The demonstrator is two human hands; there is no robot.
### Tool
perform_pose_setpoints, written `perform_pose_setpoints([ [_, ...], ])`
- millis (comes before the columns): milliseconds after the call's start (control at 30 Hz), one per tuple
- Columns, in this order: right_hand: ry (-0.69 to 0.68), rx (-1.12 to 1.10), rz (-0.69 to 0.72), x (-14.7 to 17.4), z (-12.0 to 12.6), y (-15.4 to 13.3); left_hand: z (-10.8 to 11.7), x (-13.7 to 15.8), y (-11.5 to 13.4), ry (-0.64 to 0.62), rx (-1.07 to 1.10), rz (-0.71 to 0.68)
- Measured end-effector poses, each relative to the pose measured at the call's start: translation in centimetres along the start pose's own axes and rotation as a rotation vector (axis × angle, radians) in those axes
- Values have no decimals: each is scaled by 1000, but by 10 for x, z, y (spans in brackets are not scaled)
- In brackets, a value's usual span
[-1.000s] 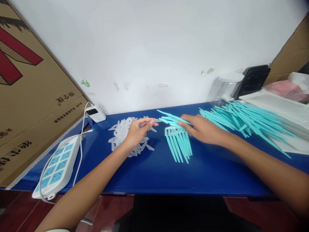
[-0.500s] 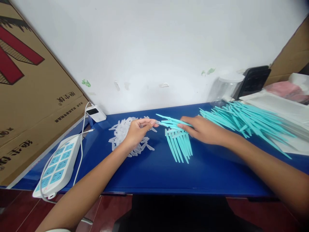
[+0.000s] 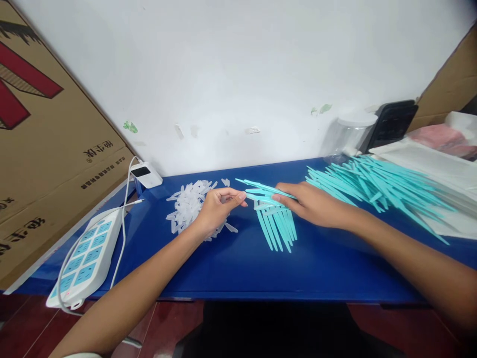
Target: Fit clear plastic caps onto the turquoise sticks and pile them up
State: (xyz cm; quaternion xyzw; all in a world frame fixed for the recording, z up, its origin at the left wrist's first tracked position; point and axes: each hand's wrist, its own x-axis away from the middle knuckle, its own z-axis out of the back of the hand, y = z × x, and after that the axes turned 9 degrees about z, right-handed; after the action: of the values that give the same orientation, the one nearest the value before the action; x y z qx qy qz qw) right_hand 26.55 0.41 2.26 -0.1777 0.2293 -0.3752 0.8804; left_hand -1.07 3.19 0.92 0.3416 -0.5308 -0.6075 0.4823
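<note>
My right hand (image 3: 298, 199) is closed round several slim teal plastic sticks (image 3: 261, 186), their narrow ends pointing left. With thumb and finger, my left hand (image 3: 223, 204) pinches at the end of one of these sticks. Whether a clear cap sits between those fingertips is hidden. Below the held bunch, a row of teal sticks (image 3: 278, 228) lies on the table, with clear pieces over their upper ends. A pile of small translucent caps (image 3: 186, 204) lies behind and left of my left hand, partly covered by it.
More teal sticks (image 3: 380, 181) are heaped at the right by a white tray (image 3: 462, 164). A clear jar (image 3: 352, 134) and a black device (image 3: 393, 124) stand behind them. A power strip (image 3: 85, 258), cables and a small white device (image 3: 146, 175) occupy the left, beside a cardboard box (image 3: 55, 149).
My left fingertips have moved slightly right, up against the stick's end; the clear cap seen there before no longer shows. My right hand keeps its bunch and has shifted slightly left.
</note>
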Motion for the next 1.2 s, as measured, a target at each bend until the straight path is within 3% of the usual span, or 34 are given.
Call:
perform_pose_setpoints([
  [100, 23, 16, -22, -2, -3, 2, -3, 0, 1, -28, 134, 72],
  [267, 107, 141, -109, -5, -1, 7, 2, -3, 6, -191, 430, 227],
  [567, 105, 172, -112, -4, 2, 9, 6, 1, 10, -289, 145, 119],
  [767, 118, 147, -94, -4, 1, 7, 4, 0, 7, -196, -99, -11],
  [867, 115, 137, -84, -4, 1, 6, 3, 1, 7, -160, -111, 13],
  [1000, 104, 124, -64, -4, -1, 2, 1, 4, 7, -210, -22, 47],
  [1200, 95, 137, -57, -4, -2, -1, -2, 2, 1, -115, -47, -10],
])
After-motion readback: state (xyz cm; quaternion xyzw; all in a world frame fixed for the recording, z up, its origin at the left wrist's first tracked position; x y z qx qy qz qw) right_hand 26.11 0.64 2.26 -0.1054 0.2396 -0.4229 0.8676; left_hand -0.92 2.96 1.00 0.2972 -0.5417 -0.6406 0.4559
